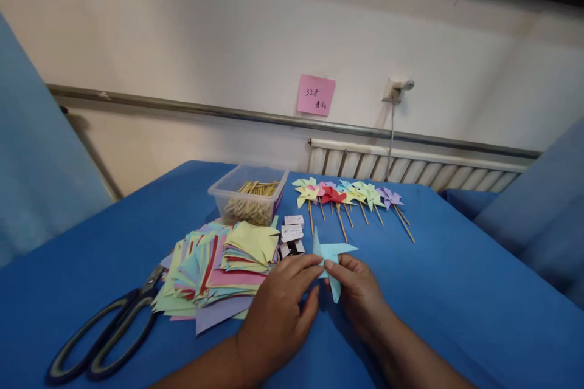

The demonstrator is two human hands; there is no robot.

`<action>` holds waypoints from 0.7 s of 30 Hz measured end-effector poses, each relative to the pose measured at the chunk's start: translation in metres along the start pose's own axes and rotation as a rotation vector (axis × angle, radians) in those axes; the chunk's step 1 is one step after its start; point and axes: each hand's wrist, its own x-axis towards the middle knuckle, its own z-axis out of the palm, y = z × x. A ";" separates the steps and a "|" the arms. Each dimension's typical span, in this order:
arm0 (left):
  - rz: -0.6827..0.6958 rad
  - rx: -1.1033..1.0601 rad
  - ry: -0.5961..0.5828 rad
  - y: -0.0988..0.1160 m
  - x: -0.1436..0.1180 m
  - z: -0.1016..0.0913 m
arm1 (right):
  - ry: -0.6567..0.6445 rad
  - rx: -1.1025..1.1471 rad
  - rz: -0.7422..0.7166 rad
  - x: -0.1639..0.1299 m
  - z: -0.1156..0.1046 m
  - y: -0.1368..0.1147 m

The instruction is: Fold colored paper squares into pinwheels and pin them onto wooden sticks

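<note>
Both hands meet at the centre of a light-blue paper pinwheel (333, 255) held just above the table (456, 292). Left hand (278, 310) pinches the folded points with thumb and forefinger; right hand (360, 292) is closed on the opposite side. Paper squares (219, 267) lie just left of the left hand, finished pinwheels (347, 194) beyond. Advisable: keep all tips stacked squarely at centre, with firm pressure.

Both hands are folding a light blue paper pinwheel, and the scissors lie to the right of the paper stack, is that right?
Not quite. The head view shows the scissors left of the paper stack. The left hand and right hand do hold the light blue pinwheel.
</note>
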 end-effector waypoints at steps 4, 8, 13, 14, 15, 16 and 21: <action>-0.023 -0.003 -0.051 -0.001 0.000 -0.001 | 0.033 -0.083 -0.006 0.005 -0.003 0.005; -0.039 0.007 -0.085 -0.004 0.001 -0.001 | 0.051 -0.126 -0.007 0.011 -0.004 0.007; -0.037 0.024 -0.085 -0.006 0.000 -0.002 | 0.082 -0.211 -0.082 0.017 -0.008 0.010; -0.034 0.035 -0.058 -0.006 0.001 -0.005 | 0.087 -0.215 -0.092 0.018 -0.009 0.010; -0.033 0.052 -0.015 -0.006 0.002 -0.009 | 0.095 -0.221 -0.102 0.019 -0.009 0.010; -0.040 0.075 0.040 -0.007 0.006 -0.016 | 0.104 -0.233 -0.112 0.020 -0.010 0.011; -0.273 0.311 0.197 -0.035 0.061 -0.073 | 0.130 -0.298 -0.135 0.023 -0.008 0.011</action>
